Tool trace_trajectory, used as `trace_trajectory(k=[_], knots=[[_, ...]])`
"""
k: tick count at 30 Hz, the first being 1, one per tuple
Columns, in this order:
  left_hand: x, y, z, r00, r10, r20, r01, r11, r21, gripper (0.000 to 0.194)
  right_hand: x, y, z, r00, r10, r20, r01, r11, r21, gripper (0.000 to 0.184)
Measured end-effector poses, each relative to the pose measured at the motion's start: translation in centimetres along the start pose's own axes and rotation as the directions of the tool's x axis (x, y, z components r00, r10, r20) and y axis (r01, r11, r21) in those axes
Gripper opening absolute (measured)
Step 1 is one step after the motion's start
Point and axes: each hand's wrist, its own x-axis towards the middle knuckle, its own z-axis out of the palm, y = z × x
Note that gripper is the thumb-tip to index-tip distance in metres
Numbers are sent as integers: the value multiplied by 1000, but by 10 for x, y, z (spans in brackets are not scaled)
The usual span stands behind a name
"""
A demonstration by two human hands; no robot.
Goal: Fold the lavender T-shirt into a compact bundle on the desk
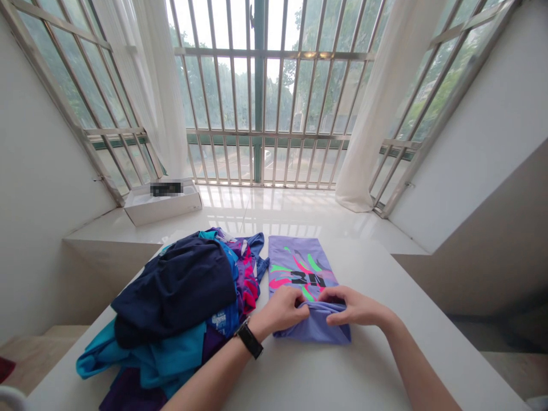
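A lavender shirt (295,251) with a green, pink and black print lies folded into a narrow rectangle on the white table. My left hand (285,311) is closed on the fabric near the shirt's lower end, its fingers pinching a raised fold. On the other side of that fold, my right hand (351,305) has its thumb and fingers curved around the cloth, the thumb low and the fingertips above. Between both hands the lower edge bunches upward. A black watch (249,338) sits on my left wrist.
Left of the shirt is a loose heap of clothes (175,291) in navy, teal, purple and pink. An open white box (162,205) stands on the window sill (265,208). Behind are a barred window and white curtains (363,142).
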Motion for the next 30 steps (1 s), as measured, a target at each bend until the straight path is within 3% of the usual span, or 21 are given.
trace_trajectory(k=[4, 10, 13, 19, 23, 26, 30], knots=[[2, 0, -2, 999, -43, 8, 43, 998, -51, 11, -1, -1, -3, 1000, -21, 0, 21, 1000, 3, 29], [3, -1, -6, 1000, -12, 9, 13, 995, -95, 14, -10, 7, -16, 1000, -6, 12, 5, 998, 65, 44], [4, -1, -5, 1000, -2, -2, 1, 996, -91, 15, -14, 13, -21, 1000, -1, -4, 1, 998, 70, 38], [-1, 1, -10, 999, 14, 39, -10, 993, -121, 12, -8, 21, -21, 995, -4, -104, 6, 1000, 21, 42], [-13, 13, -26, 966, 247, 80, -232, 959, -162, 32, -6, 22, -20, 994, -38, -105, 44, 997, 56, 44], [-21, 23, -29, 902, 419, 107, -420, 907, -19, 29, -9, 22, -22, 999, -42, -31, 45, 994, 100, 41], [-27, 30, -11, 870, 473, 138, -493, 841, 225, 45, -10, 23, -22, 999, -48, 2, 48, 990, 130, 35]])
